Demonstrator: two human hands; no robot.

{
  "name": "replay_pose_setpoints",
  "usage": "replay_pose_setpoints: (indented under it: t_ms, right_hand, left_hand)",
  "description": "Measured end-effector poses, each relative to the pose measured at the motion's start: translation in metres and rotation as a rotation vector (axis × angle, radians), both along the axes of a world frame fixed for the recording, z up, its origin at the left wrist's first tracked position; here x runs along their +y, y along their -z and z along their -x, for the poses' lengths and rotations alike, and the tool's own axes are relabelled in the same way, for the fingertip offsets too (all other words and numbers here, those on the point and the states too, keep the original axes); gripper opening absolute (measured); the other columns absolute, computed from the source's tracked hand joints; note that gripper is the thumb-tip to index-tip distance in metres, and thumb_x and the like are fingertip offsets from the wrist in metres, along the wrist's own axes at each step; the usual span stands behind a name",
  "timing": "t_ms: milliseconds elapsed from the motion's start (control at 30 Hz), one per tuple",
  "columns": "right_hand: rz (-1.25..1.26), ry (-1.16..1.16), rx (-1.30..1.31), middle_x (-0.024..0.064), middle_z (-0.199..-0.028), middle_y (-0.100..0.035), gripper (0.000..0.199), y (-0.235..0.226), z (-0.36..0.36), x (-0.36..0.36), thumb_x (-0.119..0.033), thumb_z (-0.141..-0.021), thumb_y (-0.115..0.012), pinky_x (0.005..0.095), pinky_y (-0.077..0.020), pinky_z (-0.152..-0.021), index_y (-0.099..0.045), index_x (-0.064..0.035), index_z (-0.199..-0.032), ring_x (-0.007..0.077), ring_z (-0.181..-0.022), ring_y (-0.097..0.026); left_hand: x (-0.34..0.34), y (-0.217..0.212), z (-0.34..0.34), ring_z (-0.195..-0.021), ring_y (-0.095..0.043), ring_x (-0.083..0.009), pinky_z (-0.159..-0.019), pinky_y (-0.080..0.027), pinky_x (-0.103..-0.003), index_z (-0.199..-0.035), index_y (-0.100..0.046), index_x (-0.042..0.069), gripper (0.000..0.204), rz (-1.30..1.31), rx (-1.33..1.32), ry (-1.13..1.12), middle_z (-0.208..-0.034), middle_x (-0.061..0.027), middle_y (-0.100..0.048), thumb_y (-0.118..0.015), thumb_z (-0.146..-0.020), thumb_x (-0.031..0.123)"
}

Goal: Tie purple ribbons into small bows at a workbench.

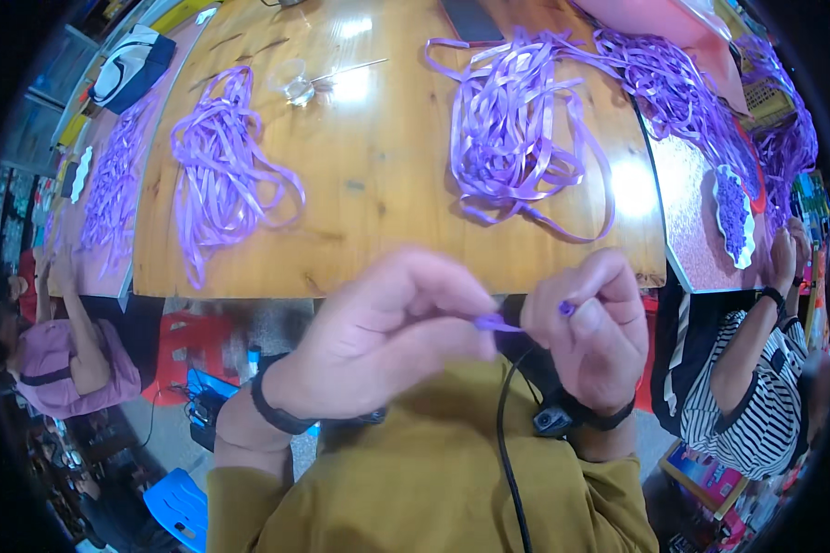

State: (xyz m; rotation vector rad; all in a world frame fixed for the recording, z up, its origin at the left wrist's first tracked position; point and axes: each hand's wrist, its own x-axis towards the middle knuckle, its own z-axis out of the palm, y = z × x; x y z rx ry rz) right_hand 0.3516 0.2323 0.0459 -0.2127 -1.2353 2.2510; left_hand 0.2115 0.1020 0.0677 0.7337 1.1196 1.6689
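Just off the near edge of the wooden table, both my hands hold a short purple ribbon (503, 324) between them. My left hand (387, 323) pinches one end, its fingertips somewhat blurred. In my right hand (592, 323) the ribbon's other part is gripped, and a small purple rolled end pokes out by the thumb. A heap of purple ribbons (516, 138) lies on the table ahead to the right. Farther left lies a looser purple ribbon bundle (226, 175).
A clear glass cup (297, 88) with a thin stick rests on the wooden table (369, 184). At right, a white scalloped dish (749, 249) holds small purple pieces. People work at both sides, a striped shirt (742, 396) at right and a pink sleeve (65, 359) at left.
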Motion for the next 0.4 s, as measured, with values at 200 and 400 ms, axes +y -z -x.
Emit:
replay_pose_setpoints:
  t_ms: [200,400]
  right_hand:
    - [0.116,-0.141,-0.075,0.0021,-0.079,-0.048,0.018,-0.0053,0.004,-0.0102,-0.013,-0.087,-0.048,0.0184,-0.0314,-0.058,-0.042,-0.0015,-0.099,0.0041,-0.065,-0.039]
    - [0.107,-0.144,-0.107,0.0034,-0.087,-0.049,0.022,-0.0053,0.0047,-0.012,-0.013,-0.086,-0.05,0.0193,-0.035,-0.065,-0.04,-0.0027,-0.102,0.0059,-0.074,-0.042]
  left_hand:
    - [0.0116,0.0015,-0.0024,-0.078,-0.056,-0.012,-0.071,-0.044,-0.023,-0.098,-0.045,0.0,0.015,-0.123,0.215,0.125,-0.086,-0.0101,-0.057,-0.051,-0.084,0.002]
    - [0.0113,0.0069,-0.0065,-0.078,-0.055,-0.0109,-0.072,-0.044,-0.023,-0.099,-0.045,0.0,0.014,-0.08,0.067,0.138,-0.088,-0.0073,-0.055,-0.049,-0.086,0.002]
